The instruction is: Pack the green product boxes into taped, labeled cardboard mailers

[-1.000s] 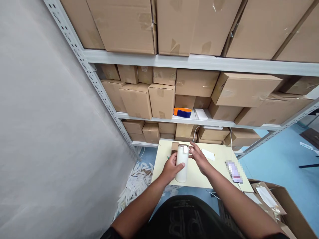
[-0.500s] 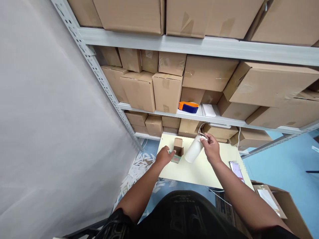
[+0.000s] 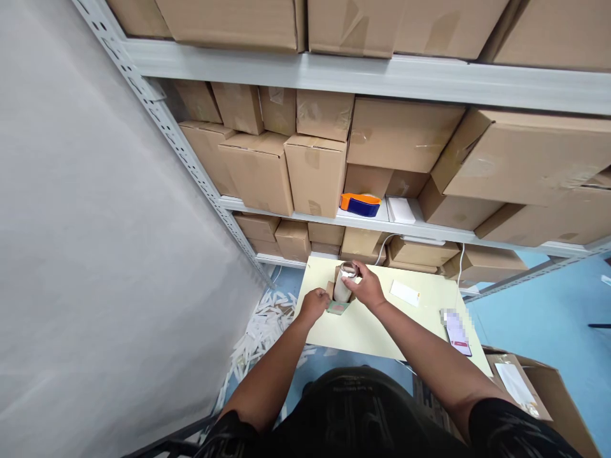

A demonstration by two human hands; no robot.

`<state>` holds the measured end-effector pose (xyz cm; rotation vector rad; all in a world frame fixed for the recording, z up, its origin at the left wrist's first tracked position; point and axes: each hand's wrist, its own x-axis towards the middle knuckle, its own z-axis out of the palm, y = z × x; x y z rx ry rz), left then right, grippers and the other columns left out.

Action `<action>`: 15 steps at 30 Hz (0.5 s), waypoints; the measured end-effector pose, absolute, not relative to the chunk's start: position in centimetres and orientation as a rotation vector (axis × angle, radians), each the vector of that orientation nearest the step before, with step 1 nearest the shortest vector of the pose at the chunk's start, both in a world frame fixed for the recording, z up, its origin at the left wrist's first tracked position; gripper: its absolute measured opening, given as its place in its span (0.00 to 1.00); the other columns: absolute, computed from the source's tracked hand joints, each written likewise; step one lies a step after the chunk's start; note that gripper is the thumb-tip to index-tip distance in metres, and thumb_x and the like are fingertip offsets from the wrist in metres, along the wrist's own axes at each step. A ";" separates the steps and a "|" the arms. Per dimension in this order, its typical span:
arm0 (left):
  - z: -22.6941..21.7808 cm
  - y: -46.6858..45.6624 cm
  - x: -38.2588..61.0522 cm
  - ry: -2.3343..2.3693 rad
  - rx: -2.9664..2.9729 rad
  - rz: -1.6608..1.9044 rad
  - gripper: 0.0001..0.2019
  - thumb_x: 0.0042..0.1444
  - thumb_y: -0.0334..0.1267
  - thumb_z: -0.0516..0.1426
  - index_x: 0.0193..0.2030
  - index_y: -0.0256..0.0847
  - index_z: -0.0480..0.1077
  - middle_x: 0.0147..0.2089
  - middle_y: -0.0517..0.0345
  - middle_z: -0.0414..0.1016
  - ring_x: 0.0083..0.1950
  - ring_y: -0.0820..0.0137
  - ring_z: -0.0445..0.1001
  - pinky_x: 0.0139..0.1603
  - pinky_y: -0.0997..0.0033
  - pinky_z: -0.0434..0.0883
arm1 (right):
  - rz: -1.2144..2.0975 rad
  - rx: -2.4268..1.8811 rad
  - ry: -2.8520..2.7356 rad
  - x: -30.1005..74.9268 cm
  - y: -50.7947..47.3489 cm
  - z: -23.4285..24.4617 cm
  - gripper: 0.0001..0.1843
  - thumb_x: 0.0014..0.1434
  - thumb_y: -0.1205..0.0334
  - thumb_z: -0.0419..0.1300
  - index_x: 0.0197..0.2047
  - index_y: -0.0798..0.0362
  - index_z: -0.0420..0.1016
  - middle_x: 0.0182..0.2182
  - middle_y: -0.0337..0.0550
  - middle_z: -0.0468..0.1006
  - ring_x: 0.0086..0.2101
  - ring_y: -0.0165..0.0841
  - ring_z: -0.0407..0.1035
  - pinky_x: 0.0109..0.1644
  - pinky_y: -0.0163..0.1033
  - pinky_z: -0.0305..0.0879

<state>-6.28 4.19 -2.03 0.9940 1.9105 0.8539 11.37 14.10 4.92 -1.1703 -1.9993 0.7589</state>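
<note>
My right hand (image 3: 366,286) grips a white cylinder (image 3: 342,290) near its round upper end, which has a dark rim. The lower end of the cylinder stands in the mouth of a small open cardboard box (image 3: 338,308). Green and reddish colour shows on the box's near side. My left hand (image 3: 314,305) has its fingers closed on the left flap of that box. How deep the cylinder sits in the box is hidden.
The box stands on a pale yellow table (image 3: 372,331). A white card or packet (image 3: 405,293) and a phone (image 3: 457,332) lie to the right. Shelves with cardboard boxes (image 3: 315,175) rise behind, holding an orange and blue tape roll (image 3: 361,205). Paper strips (image 3: 258,331) litter the floor.
My right hand has carried the white cylinder leftward, turned it upright and brought it into the box. My left hand has closed on the flap. The white packet on the table has come into view.
</note>
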 end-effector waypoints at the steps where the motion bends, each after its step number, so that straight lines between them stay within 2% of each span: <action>1: -2.2 4.2 -6.1 1.892 0.969 0.855 0.09 0.62 0.36 0.53 0.35 0.40 0.73 0.32 0.56 0.81 0.31 0.70 0.79 0.33 0.74 0.69 | 0.719 -1.170 -2.058 11.5 13.9 4.1 0.33 0.54 0.48 0.68 0.60 0.50 0.73 0.46 0.47 0.83 0.44 0.43 0.77 0.53 0.49 0.74; 4: -2.4 4.2 -5.6 1.857 0.927 0.860 0.08 0.61 0.36 0.54 0.37 0.40 0.74 0.34 0.55 0.82 0.31 0.69 0.79 0.31 0.74 0.70 | 0.587 -1.137 -2.223 11.9 13.3 1.1 0.31 0.54 0.51 0.69 0.60 0.50 0.74 0.51 0.51 0.82 0.50 0.47 0.76 0.58 0.52 0.71; 8: -2.4 3.9 -5.0 1.865 0.944 0.870 0.06 0.57 0.36 0.57 0.35 0.41 0.75 0.29 0.58 0.79 0.31 0.69 0.77 0.33 0.73 0.70 | 0.470 -1.112 -2.349 12.2 12.6 -2.3 0.27 0.54 0.54 0.69 0.57 0.52 0.77 0.54 0.54 0.80 0.59 0.51 0.69 0.65 0.57 0.65; 12: -2.1 3.8 -4.7 1.896 0.986 0.885 0.05 0.56 0.36 0.58 0.32 0.42 0.74 0.28 0.61 0.76 0.33 0.69 0.76 0.35 0.73 0.69 | 0.469 -1.062 -2.391 12.8 12.0 -3.7 0.19 0.59 0.57 0.67 0.53 0.50 0.79 0.61 0.52 0.75 0.66 0.52 0.60 0.68 0.61 0.59; 15: -1.5 3.7 -4.7 1.923 1.023 0.912 0.04 0.56 0.34 0.57 0.31 0.42 0.72 0.30 0.62 0.76 0.35 0.69 0.75 0.38 0.72 0.68 | 0.550 -1.070 -2.332 13.7 11.8 -3.8 0.20 0.60 0.56 0.65 0.55 0.50 0.78 0.66 0.53 0.68 0.67 0.52 0.58 0.70 0.61 0.58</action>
